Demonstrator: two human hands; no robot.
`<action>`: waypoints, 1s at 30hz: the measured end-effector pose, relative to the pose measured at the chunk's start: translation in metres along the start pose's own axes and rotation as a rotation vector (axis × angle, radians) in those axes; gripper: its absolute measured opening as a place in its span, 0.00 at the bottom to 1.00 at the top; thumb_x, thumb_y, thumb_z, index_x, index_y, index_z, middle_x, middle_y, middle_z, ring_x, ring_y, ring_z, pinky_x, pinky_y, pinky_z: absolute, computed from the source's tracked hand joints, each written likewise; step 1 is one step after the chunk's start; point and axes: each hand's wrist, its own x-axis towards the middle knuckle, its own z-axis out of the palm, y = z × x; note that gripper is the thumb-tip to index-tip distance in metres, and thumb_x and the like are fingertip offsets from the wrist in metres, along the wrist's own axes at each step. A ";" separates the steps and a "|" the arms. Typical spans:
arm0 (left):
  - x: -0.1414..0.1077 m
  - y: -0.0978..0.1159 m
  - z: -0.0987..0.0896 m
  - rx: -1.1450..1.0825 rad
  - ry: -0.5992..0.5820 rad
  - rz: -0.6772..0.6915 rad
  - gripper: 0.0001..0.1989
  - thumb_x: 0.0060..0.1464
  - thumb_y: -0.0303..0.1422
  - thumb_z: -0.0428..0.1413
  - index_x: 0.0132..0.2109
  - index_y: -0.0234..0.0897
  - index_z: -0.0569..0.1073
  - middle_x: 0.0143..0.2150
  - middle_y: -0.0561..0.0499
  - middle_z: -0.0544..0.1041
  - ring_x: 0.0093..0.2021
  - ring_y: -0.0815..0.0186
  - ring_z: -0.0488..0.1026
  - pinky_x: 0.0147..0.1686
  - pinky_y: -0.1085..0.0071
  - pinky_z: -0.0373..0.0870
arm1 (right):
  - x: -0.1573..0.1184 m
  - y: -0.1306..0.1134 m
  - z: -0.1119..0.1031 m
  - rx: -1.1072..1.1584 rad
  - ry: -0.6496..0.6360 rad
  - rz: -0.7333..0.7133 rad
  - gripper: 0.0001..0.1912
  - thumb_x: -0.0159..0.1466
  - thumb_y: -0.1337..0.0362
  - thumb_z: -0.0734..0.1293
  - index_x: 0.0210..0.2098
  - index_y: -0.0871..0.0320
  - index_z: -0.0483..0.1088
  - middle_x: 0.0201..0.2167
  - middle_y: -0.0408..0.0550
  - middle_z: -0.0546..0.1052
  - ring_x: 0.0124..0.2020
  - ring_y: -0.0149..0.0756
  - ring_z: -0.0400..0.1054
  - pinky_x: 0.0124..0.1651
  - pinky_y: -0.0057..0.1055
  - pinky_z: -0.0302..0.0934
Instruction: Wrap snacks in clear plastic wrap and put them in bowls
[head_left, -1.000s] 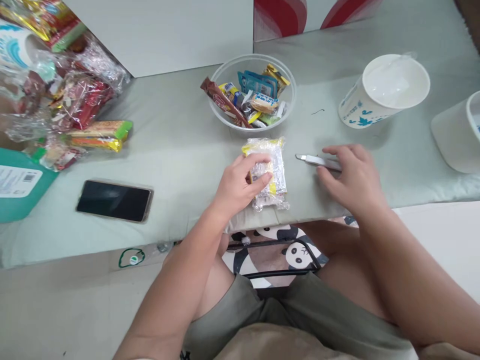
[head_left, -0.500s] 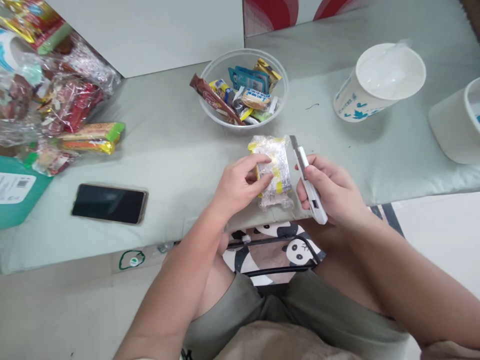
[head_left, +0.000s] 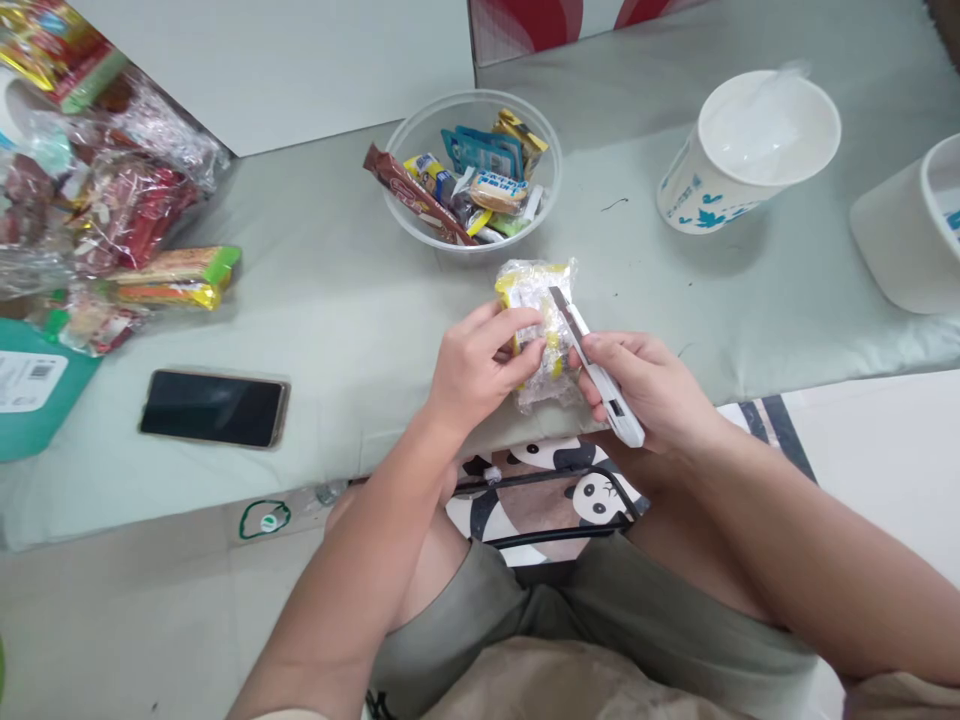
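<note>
Pale green cloth (head_left: pixel 330 300) spreads beyond the hands. Fingers of the left hand (head_left: pixel 480 360) hold a plastic-wrapped packet (head_left: pixel 553 328) by its left side, thumb and forefinger narrowly apart on its face, near the cloth's front edge. The right hand (head_left: pixel 645 380) grips a white utility knife (head_left: pixel 598 372), blade over the packet; I cannot tell if it touches. Just beyond sits a clear bowl (head_left: pixel 558 172) of snacks (head_left: pixel 484 190); a paper cup (head_left: pixel 690 190) stands farther right, a phone (head_left: pixel 214 408) well left.

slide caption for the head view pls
Left hand holds a clear-wrapped packet; right hand grips a white utility knife, its blade over the packet.
</note>
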 end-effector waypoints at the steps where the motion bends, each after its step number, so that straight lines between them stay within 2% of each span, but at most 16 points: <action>1: 0.000 0.000 0.000 0.010 0.005 -0.002 0.05 0.61 0.30 0.62 0.44 0.36 0.80 0.35 0.53 0.77 0.24 0.77 0.68 0.25 0.80 0.65 | 0.000 0.000 0.001 -0.006 0.004 0.005 0.24 0.50 0.45 0.79 0.28 0.58 0.72 0.15 0.38 0.69 0.12 0.24 0.60 0.14 0.20 0.54; 8: -0.001 0.000 0.000 0.074 0.103 0.004 0.04 0.60 0.29 0.61 0.42 0.36 0.81 0.34 0.54 0.78 0.24 0.76 0.67 0.27 0.78 0.67 | -0.001 0.004 0.007 -0.026 -0.052 0.070 0.28 0.46 0.42 0.80 0.22 0.60 0.71 0.13 0.39 0.68 0.12 0.22 0.59 0.15 0.19 0.55; 13: 0.000 -0.002 -0.004 0.071 0.195 -0.037 0.05 0.61 0.33 0.61 0.41 0.38 0.80 0.32 0.54 0.76 0.23 0.75 0.64 0.27 0.75 0.67 | -0.004 0.011 0.012 -0.044 -0.137 0.091 0.26 0.51 0.42 0.76 0.20 0.59 0.71 0.12 0.41 0.68 0.12 0.24 0.59 0.15 0.21 0.54; 21: -0.002 -0.002 -0.009 -0.016 0.200 -0.275 0.08 0.60 0.37 0.58 0.43 0.41 0.79 0.32 0.53 0.75 0.25 0.73 0.65 0.25 0.73 0.65 | -0.007 0.022 0.009 -0.092 -0.232 0.092 0.26 0.56 0.42 0.75 0.22 0.60 0.73 0.13 0.43 0.70 0.13 0.27 0.61 0.16 0.23 0.55; 27: -0.003 -0.005 -0.010 -0.101 0.174 -0.324 0.06 0.59 0.34 0.59 0.42 0.41 0.78 0.30 0.55 0.70 0.25 0.73 0.63 0.27 0.73 0.65 | -0.009 0.027 0.004 -0.192 -0.324 0.169 0.25 0.55 0.42 0.75 0.23 0.60 0.73 0.17 0.45 0.74 0.17 0.29 0.67 0.21 0.24 0.60; 30: -0.003 -0.005 -0.012 -0.130 0.136 -0.373 0.06 0.59 0.34 0.59 0.43 0.41 0.77 0.35 0.53 0.75 0.24 0.74 0.62 0.25 0.74 0.64 | -0.012 0.022 0.000 -0.275 -0.365 0.233 0.25 0.56 0.41 0.73 0.24 0.59 0.72 0.16 0.44 0.74 0.16 0.29 0.65 0.20 0.25 0.57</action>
